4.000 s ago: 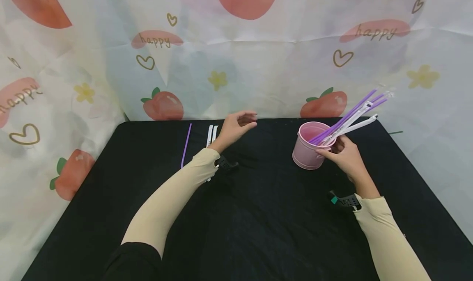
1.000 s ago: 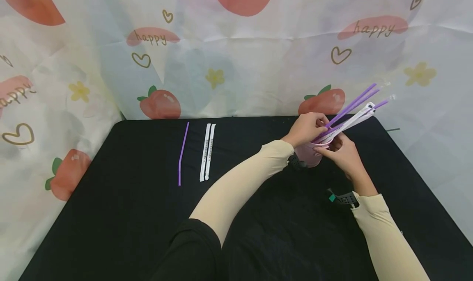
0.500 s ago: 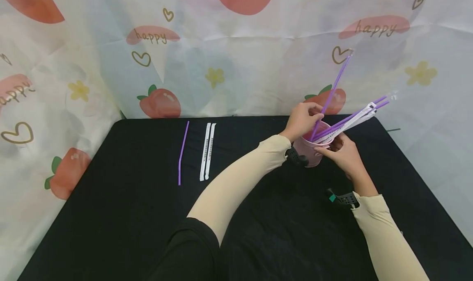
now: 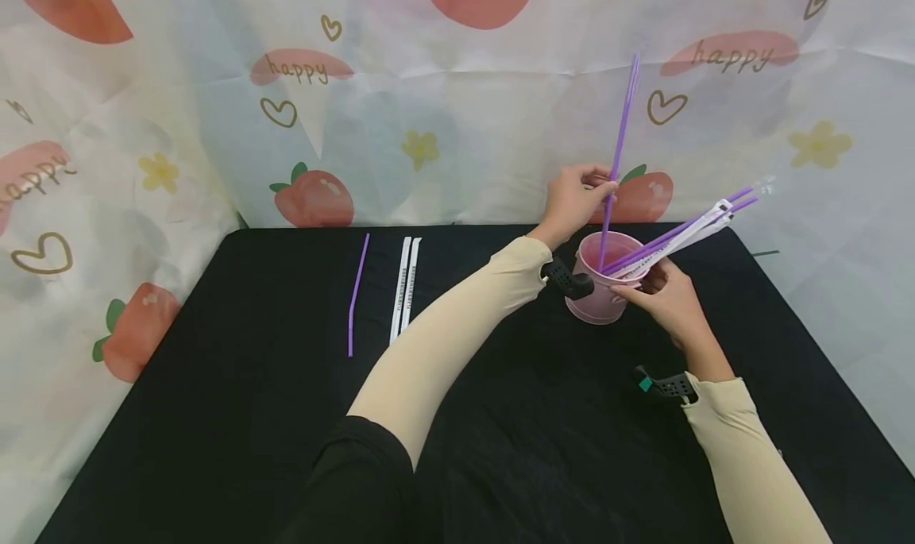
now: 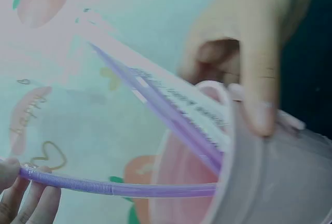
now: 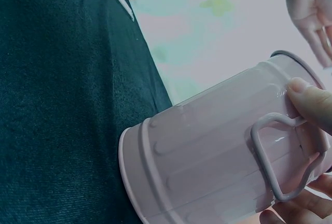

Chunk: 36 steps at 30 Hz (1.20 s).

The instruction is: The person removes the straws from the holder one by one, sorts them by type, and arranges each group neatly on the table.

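Note:
In the head view my left hand (image 4: 574, 198) pinches a purple straw (image 4: 622, 127) that stands nearly upright, its lower end inside the pink bucket (image 4: 592, 299). The left wrist view shows the fingertips on the ribbed part of that straw (image 5: 155, 190). My right hand (image 4: 670, 304) grips the bucket at its right side; in the right wrist view the thumb (image 6: 311, 102) lies near the rim, above the wire handle (image 6: 261, 154). Still leaning out of the bucket to the right are purple straws (image 4: 739, 198) and white wrapped straws (image 4: 689, 238); their lower ends are hidden.
On the left of the black-covered table (image 4: 236, 385) lie a purple straw (image 4: 354, 306) and two white wrapped straws (image 4: 400, 290), side by side; my left sleeve (image 4: 446, 345) covers their near ends. A printed cloth (image 4: 486, 147) hangs behind the table's far edge.
My left hand came over to the bucket from the left, took hold of a purple straw, and has swung it upright and raised it. My right hand stays on the bucket.

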Available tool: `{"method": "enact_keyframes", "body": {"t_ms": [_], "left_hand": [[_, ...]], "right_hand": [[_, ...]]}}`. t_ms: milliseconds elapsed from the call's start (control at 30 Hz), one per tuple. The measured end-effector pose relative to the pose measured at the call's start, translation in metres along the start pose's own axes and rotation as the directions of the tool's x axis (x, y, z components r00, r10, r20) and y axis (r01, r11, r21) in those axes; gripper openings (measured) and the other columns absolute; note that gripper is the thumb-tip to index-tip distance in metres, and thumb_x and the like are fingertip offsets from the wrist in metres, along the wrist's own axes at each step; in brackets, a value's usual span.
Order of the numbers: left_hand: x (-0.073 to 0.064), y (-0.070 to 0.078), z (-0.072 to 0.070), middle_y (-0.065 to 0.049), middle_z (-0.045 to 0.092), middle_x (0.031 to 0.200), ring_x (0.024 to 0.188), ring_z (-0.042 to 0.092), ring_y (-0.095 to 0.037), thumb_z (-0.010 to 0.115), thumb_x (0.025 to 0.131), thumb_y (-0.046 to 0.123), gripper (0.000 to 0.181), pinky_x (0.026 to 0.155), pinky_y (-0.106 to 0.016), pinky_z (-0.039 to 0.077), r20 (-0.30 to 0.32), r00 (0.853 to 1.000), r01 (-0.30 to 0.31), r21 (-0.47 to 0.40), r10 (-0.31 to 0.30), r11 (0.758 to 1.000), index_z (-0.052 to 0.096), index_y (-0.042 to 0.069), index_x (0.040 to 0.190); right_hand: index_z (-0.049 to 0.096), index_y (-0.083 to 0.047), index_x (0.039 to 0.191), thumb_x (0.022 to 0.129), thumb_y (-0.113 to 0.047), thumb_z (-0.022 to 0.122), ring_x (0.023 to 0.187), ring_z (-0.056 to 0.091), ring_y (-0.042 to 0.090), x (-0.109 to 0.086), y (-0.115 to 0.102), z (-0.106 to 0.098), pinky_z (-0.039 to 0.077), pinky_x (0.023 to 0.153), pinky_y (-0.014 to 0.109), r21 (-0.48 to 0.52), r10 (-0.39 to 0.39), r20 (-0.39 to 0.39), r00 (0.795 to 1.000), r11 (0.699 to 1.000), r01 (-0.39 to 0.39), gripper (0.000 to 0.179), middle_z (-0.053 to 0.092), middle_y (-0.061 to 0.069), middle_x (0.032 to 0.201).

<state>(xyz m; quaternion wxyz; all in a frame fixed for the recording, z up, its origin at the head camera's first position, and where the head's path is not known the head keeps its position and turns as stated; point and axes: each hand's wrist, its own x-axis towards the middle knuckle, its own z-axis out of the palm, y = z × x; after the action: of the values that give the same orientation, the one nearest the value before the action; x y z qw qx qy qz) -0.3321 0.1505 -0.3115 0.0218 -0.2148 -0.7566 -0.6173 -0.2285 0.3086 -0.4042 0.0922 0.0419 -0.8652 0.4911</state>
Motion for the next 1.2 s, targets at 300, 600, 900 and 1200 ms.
{"method": "enact_keyframes", "body": {"t_ms": [300, 600, 900, 1200], "left_hand": [[0.003, 0.028, -0.03, -0.012, 0.071, 0.097, 0.078, 0.071, -0.015, 0.064, 0.088, 0.009, 0.021, 0.067, -0.018, 0.057, -0.053, 0.996, 0.059, -0.141, -0.068, 0.988, 0.066, 0.002, 0.108], [-0.015, 0.018, -0.063, -0.021, 0.068, 0.104, 0.085, 0.07, -0.025, 0.064, 0.088, 0.005, 0.024, 0.071, -0.027, 0.059, -0.03, 0.991, 0.114, -0.309, -0.13, 0.944, 0.064, -0.003, 0.11], [-0.045, -0.009, -0.103, -0.021, 0.067, 0.104, 0.094, 0.067, -0.037, 0.065, 0.087, 0.006, 0.027, 0.078, -0.035, 0.058, -0.025, 0.984, 0.163, -0.3, -0.178, 0.94, 0.063, -0.005, 0.113], [-0.078, -0.026, -0.15, -0.024, 0.066, 0.103, 0.079, 0.07, -0.025, 0.063, 0.088, 0.004, 0.028, 0.075, -0.034, 0.059, -0.03, 0.972, 0.216, -0.273, -0.233, 0.937, 0.062, -0.005, 0.114]], "right_hand": [[0.036, 0.0, 0.139, 0.084, -0.016, 0.071, 0.095, 0.052, -0.01, 0.001, 0.003, 0.0, 0.045, 0.075, 0.001, 0.013, -0.002, 0.001, 1.0, 1.0, 0.002, 0.068, 0.053, 0.001, 0.116], [0.036, 0.001, 0.138, 0.083, -0.014, 0.072, 0.092, 0.053, -0.012, 0.003, 0.006, 0.0, 0.046, 0.074, 0.002, 0.03, 0.0, 0.004, 1.0, 1.0, 0.0, 0.068, 0.052, -0.016, 0.105], [0.036, 0.001, 0.138, 0.083, -0.016, 0.072, 0.095, 0.051, -0.011, 0.001, 0.001, 0.0, 0.044, 0.076, 0.001, 0.022, 0.0, 0.006, 1.0, 1.0, 0.0, 0.068, 0.052, -0.005, 0.114], [0.035, 0.001, 0.139, 0.084, -0.016, 0.072, 0.096, 0.05, -0.01, 0.001, 0.003, 0.0, 0.044, 0.077, 0.0, 0.019, 0.009, 0.008, 1.0, 1.0, -0.009, 0.068, 0.051, -0.006, 0.114]]}}
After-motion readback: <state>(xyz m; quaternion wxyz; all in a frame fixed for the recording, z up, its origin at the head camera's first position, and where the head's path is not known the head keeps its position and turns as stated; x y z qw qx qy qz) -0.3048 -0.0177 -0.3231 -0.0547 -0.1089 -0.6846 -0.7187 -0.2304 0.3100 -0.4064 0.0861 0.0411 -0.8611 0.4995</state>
